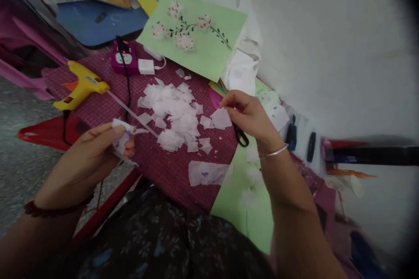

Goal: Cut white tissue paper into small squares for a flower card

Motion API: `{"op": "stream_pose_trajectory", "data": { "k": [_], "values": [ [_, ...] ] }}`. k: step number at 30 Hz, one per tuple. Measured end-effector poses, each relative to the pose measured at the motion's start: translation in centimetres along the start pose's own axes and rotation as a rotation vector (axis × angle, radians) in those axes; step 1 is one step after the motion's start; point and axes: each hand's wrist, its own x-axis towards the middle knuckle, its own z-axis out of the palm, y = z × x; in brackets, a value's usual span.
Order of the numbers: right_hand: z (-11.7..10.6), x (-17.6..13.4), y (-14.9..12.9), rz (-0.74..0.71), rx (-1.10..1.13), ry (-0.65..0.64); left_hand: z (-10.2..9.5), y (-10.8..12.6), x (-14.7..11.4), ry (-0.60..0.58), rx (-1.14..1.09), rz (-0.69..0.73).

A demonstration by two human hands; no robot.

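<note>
My left hand [106, 141] is closed on a crumpled strip of white tissue paper [121, 138] with purple print, left of the paper heap. Thumb and finger of my right hand [244, 111] pinch a small torn tissue paper piece [221, 118] by its upper edge. Between the hands lies a heap of torn tissue paper [173, 109] on the red checked cloth. A flat strip of tissue [204, 173] with a purple mark is nearer to me. Below my right hand shows a black scissors handle [241, 137], its other parts mostly hidden.
A yellow glue gun [85, 85] with a long glue stick lies at left. Behind it are a purple power socket [124, 57] and its black cord. Green card [199, 30] with tissue flowers leans at the back near the wall. More green paper [240, 200] lies at right.
</note>
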Motion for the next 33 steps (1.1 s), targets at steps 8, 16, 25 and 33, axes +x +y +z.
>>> {"op": "stream_pose_trajectory", "data": {
  "k": [8,16,25,33],
  "values": [
    [3.8,4.9,2.1,0.095,-0.387,0.005,-0.2,0.1,-0.2,-0.014,0.000,0.013],
    [5.3,5.9,4.2,0.146,-0.178,-0.048,-0.3,-0.2,0.0,-0.055,-0.032,0.018],
    [4.3,9.3,4.1,0.081,-0.417,0.119,-0.5,-0.2,0.1,-0.043,-0.054,0.009],
    [3.3,8.7,4.1,0.001,-0.414,0.017,-0.9,0.0,-0.3,-0.093,-0.054,0.013]
  ]
}}
